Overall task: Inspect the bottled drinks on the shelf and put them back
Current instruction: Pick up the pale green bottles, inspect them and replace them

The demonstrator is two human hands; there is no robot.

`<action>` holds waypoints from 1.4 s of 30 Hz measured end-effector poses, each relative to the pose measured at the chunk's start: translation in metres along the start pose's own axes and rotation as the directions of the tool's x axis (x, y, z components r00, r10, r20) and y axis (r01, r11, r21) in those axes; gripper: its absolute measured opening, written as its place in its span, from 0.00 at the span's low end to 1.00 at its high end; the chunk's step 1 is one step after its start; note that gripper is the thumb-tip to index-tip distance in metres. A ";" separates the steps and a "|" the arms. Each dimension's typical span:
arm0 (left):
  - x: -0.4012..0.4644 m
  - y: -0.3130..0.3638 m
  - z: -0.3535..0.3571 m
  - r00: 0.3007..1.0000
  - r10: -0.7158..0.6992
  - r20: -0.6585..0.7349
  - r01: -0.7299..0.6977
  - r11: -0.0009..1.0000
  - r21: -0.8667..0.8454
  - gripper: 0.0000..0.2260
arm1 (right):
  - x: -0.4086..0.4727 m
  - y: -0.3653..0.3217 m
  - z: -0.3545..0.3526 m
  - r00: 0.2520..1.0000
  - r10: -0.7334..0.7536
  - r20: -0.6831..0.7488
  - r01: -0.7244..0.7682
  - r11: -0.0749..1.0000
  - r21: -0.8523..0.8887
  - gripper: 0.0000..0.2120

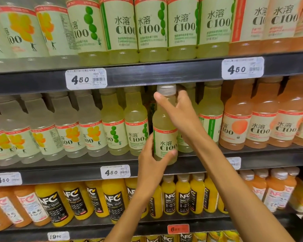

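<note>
Held bottle [164, 126] stands upright, long axis vertical, right at the front edge of the middle shelf [269, 158], in the gap between the green-label neighbours. Straight ahead of both hands, arms reaching up and forward to it. Left hand [151, 165] is the nearer one on the base: fingers and thumb curled round the lower label, gripping. Right hand [180, 112] sits up at the neck and shoulder, thumb across the front below the white cap [166, 89], fingers wrapping behind; looks like a grip, though the far fingers are hidden so contact there is unclear. Bottle: clear plastic, pale yellow-green drink, cream label with red band on top and "C100" print facing out. Base seems just off or barely on the shelf lip, cannot tell. Likely being set back or drawn out of its slot.
</note>
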State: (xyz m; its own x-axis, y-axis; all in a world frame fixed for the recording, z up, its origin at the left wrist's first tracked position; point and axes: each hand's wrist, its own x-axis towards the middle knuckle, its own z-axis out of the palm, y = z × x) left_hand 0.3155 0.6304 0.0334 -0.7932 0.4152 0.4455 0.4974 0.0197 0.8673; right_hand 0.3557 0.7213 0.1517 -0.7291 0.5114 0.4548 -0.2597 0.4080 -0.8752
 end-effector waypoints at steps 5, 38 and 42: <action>-0.005 0.003 0.012 0.982 0.122 -0.141 -0.057 0.918 0.393 0.35 | 0.000 0.015 0.014 0.954 -0.261 -0.149 0.244 0.962 -0.120 0.14; -0.007 0.018 0.029 0.922 0.330 -0.203 -0.131 0.759 0.637 0.31 | 0.010 0.025 -0.034 0.882 -0.304 -0.360 0.163 0.913 -0.374 0.14; -0.012 0.023 0.039 0.964 0.258 -0.060 -0.177 0.794 0.582 0.31 | 0.015 0.027 -0.025 0.962 -0.148 -0.229 0.053 0.925 -0.377 0.18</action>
State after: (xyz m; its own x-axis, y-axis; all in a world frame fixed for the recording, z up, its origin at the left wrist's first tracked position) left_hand 0.3500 0.6618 0.0396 -0.6573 0.3512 0.6668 0.7394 0.4717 0.4804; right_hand 0.3534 0.7585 0.1395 -0.5176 0.6050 0.6050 -0.0398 0.6893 -0.7234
